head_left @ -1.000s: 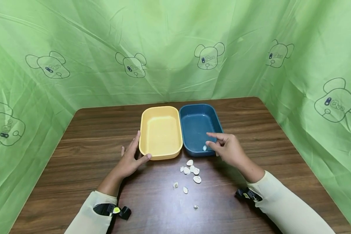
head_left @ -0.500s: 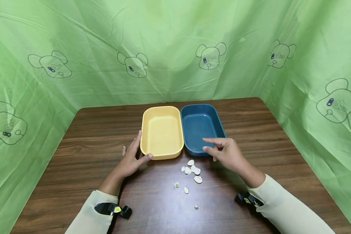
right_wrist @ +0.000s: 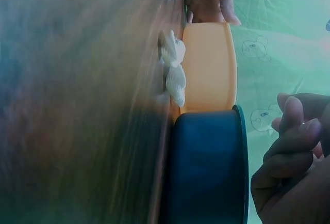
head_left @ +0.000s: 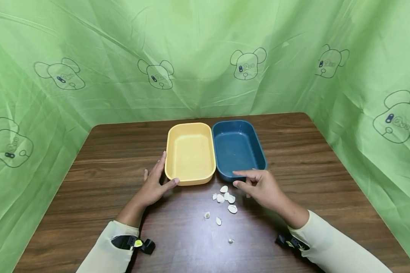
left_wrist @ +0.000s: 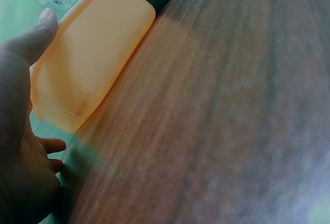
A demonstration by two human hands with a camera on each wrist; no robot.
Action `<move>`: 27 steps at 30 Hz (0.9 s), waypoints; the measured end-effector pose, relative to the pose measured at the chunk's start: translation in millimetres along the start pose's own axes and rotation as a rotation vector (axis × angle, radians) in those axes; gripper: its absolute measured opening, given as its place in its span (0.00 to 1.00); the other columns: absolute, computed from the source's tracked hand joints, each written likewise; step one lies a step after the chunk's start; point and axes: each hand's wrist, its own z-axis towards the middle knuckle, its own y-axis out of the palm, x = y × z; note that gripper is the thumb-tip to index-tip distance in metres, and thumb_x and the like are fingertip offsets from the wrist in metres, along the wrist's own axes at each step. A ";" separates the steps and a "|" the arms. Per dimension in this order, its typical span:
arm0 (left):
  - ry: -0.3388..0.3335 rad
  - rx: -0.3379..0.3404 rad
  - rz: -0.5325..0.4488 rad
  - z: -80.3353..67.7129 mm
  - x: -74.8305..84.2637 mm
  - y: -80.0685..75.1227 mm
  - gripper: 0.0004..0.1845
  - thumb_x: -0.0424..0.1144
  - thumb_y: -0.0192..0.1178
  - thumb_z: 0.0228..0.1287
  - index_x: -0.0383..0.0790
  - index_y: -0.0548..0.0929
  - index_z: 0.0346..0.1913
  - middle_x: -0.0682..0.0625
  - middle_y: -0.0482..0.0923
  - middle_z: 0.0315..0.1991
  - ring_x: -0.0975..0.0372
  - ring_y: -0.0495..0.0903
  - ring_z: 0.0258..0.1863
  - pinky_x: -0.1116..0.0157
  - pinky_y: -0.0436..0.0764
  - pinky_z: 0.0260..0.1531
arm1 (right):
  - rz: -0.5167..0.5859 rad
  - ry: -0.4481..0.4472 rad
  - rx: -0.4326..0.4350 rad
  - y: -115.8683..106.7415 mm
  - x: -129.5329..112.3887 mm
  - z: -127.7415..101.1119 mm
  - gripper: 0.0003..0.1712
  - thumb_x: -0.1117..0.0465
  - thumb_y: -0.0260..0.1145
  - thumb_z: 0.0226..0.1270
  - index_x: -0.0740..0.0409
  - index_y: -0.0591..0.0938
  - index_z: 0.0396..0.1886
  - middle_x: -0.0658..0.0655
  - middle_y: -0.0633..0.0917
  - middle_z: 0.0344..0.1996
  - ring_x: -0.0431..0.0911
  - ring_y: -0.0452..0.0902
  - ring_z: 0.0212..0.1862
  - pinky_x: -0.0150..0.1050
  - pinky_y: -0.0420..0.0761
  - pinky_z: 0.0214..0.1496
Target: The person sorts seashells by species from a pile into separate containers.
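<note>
My left hand (head_left: 153,185) rests against the near left corner of a yellow tray (head_left: 191,181), its fingers along the left side and its thumb by the front rim. Touching that tray on its right is a blue tray (head_left: 237,151). At the blue tray's near right corner hovers my right hand (head_left: 263,185), thumb and index finger extended and apart, nothing visible between them. It hides part of the tray's front. Small white seashells (head_left: 232,209) lie on the table in front of the trays; in the right wrist view, ribbed shells (right_wrist: 176,83) show beside the yellow wall.
The trays stand on a brown wood-grain table (head_left: 116,151). A green curtain (head_left: 198,57) printed with mouse-like faces hangs around its back and sides. One shell (head_left: 231,241) lies apart, closer to the table's front.
My right hand has drawn back from over the blue tray toward its near edge. A shell seen below its thumb one second ago is out of sight now. The left hand stays on the yellow tray.
</note>
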 end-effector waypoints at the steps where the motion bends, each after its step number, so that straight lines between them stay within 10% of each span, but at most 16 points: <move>1: 0.000 -0.001 0.000 0.2 -0.3 0.3 0.60 0.58 0.69 0.73 0.63 0.35 0.91 0.46 0.44 0.92 0.42 0.43 0.91 0.21 0.22 0.74 | -0.015 -0.009 0.000 1.0 -0.3 -1.2 0.17 0.65 0.80 0.68 0.62 0.93 0.56 0.48 0.76 0.11 0.36 0.72 0.16 0.31 0.79 0.31; 12: 0.007 0.007 -0.005 0.7 -0.8 1.3 0.60 0.58 0.70 0.73 0.60 0.37 0.91 0.45 0.44 0.92 0.42 0.44 0.91 0.21 0.22 0.74 | 0.070 -0.041 -0.180 17.3 -3.1 -13.3 0.17 0.68 0.80 0.66 0.68 0.92 0.54 0.49 0.77 0.12 0.32 0.71 0.16 0.29 0.69 0.16; 27: -0.001 -0.003 -0.010 0.7 0.4 1.1 0.60 0.58 0.70 0.73 0.63 0.35 0.91 0.47 0.43 0.92 0.42 0.42 0.91 0.22 0.21 0.75 | 0.121 0.151 -0.492 29.7 -0.3 -22.0 0.31 0.60 0.82 0.67 0.61 0.87 0.68 0.44 0.77 0.11 0.35 0.71 0.12 0.29 0.69 0.14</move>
